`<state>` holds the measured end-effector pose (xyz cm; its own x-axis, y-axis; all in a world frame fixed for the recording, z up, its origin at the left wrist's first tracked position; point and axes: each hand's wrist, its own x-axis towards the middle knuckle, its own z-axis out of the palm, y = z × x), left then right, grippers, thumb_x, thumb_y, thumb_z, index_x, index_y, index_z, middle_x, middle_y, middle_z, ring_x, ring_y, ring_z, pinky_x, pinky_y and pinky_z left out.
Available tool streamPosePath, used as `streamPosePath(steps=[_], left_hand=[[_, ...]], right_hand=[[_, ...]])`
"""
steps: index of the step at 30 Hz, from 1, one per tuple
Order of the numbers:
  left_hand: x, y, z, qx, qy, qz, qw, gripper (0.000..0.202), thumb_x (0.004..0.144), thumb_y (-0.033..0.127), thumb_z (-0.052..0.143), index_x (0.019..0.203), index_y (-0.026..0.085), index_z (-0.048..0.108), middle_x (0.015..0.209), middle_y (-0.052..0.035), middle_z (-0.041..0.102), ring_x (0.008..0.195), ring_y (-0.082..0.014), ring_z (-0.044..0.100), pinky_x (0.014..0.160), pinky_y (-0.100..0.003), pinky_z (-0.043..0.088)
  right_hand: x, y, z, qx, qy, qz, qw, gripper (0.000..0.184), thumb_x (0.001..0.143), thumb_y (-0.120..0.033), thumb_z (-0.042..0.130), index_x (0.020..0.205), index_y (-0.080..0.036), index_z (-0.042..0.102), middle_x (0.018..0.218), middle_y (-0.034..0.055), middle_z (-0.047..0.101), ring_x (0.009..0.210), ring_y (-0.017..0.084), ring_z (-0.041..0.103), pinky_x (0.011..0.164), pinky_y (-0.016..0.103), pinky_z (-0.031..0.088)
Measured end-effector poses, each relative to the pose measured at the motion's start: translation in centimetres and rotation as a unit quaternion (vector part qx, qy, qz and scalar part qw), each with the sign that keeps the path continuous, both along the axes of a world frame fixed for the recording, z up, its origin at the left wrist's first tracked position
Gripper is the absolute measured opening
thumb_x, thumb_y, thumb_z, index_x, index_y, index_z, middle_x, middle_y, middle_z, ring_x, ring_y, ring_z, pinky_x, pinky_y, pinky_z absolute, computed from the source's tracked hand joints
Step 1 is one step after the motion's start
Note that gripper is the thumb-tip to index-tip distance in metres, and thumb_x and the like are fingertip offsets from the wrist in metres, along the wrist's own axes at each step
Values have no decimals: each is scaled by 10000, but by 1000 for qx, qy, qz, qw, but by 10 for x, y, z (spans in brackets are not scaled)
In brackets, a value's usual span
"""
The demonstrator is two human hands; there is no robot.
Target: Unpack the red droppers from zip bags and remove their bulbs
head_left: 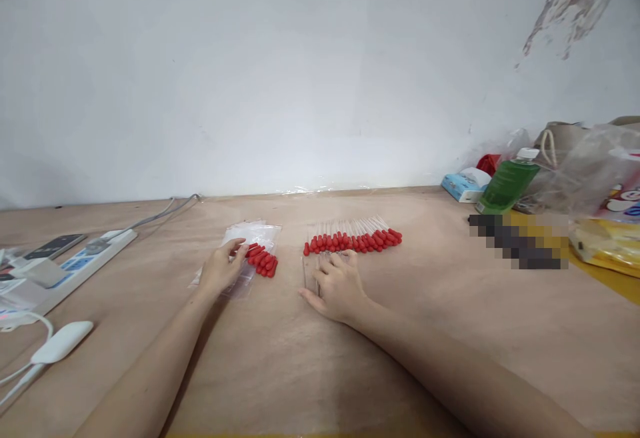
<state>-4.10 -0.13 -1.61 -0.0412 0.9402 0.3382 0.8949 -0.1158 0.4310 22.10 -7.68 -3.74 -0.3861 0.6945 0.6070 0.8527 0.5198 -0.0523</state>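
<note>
A row of several glass droppers with red rubber bulbs (353, 238) lies on the brown table (430, 331). My right hand (336, 287) rests palm down just in front of that row, fingers spread flat on a clear plastic bag (310, 271). My left hand (220, 269) lies on a stack of clear plastic bags (253, 235), its fingers curled at a small bunch of red-bulbed droppers (263, 261) inside the top bag. Whether the fingers grip the bag is unclear.
A white power strip (83, 261) with plugs and a grey cable sits at the left, with a white adapter (61, 343) nearer me. At the right stand a green bottle (507, 183), a tissue pack (463, 186) and plastic bags (595, 178). A white wall rises behind.
</note>
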Motion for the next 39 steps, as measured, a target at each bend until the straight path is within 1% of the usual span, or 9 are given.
streamPosePath(steps=[5,9,15,18,21,24,28,35,39], left_hand=[[-10,9,-9,3,1,-13,1000,487,830,450,317,1184,172,503,1035,-89,641,928,-227,600,775,-317,454],[-16,14,-11,8,-15,-17,1000,478,832,435,315,1175,162,506,1081,-100,625,950,-228,596,795,-320,459],[-18,16,-11,-21,0,-55,998,471,844,411,290,1182,155,495,1066,-100,632,969,-231,589,829,-343,448],[-16,15,-9,-21,7,-83,996,464,856,406,276,1181,157,494,1094,-90,619,984,-227,580,838,-345,444],[-5,3,0,74,33,-72,994,409,863,383,305,1114,161,540,1104,-94,602,1020,-237,549,872,-358,415],[18,-23,11,185,63,-77,978,282,856,345,378,926,177,593,920,-77,621,885,-218,567,822,-336,417],[53,-62,15,73,121,-229,963,209,847,356,427,813,195,556,816,-33,579,697,-157,553,641,-268,424],[73,-80,1,3,140,-256,956,153,829,287,462,742,171,513,750,-40,552,677,-163,543,598,-270,416],[81,-76,-10,37,82,-272,958,122,840,239,450,803,173,546,785,-42,572,701,-158,550,637,-282,438]], right_hand=[[4,0,8,-9,31,-10,999,409,782,-550,458,789,-184,642,804,63,628,818,202,466,824,442,212],[39,19,28,-38,90,-125,987,310,832,-396,425,729,-189,631,798,56,630,799,186,503,816,418,234],[129,59,39,-206,213,-378,877,282,748,-362,475,936,-205,615,988,87,625,909,252,552,783,408,337],[147,63,36,-289,216,-378,853,346,733,-487,469,864,-231,661,968,85,647,937,284,560,761,400,370],[144,62,34,-283,206,-358,866,379,719,-539,468,819,-246,686,915,80,667,920,287,575,752,386,384],[139,62,32,-252,202,-326,889,286,716,-425,517,796,-216,696,884,89,677,871,259,599,728,339,405],[140,66,29,-228,219,-312,896,216,697,-204,520,828,-190,691,882,78,684,855,203,612,708,265,419],[143,66,31,-162,265,-332,891,253,733,-204,501,925,-143,654,891,94,676,847,200,611,739,284,433],[130,62,39,-51,354,-254,899,254,790,-266,457,935,-131,617,873,82,660,772,152,601,720,252,443]])
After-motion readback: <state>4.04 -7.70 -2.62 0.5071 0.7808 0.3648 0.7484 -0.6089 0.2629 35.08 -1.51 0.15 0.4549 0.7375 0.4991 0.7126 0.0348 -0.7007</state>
